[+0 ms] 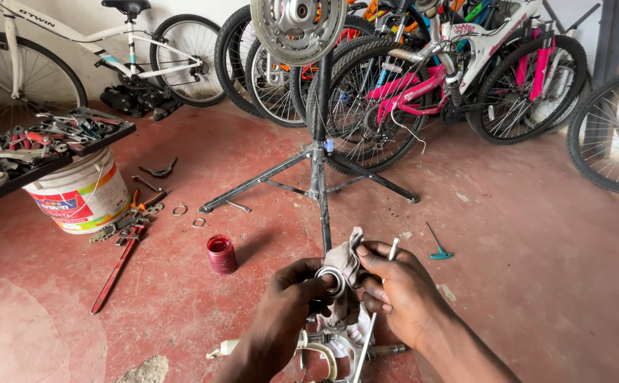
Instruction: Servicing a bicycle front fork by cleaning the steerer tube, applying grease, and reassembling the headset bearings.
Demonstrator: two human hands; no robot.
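Lower centre of frame: left hand (290,294) pinching metal ring (331,281), right hand (397,287) gripping rag (348,264) against it; red jar (221,254) left on floor (522,269)

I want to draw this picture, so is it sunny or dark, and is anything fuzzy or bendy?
Head view: soft, even daylight, with only faint shadows under the repair stand and red jar. The left hand, right hand and rag look sharp. Bicycle wheels at the edges curve outward from wide-lens distortion.
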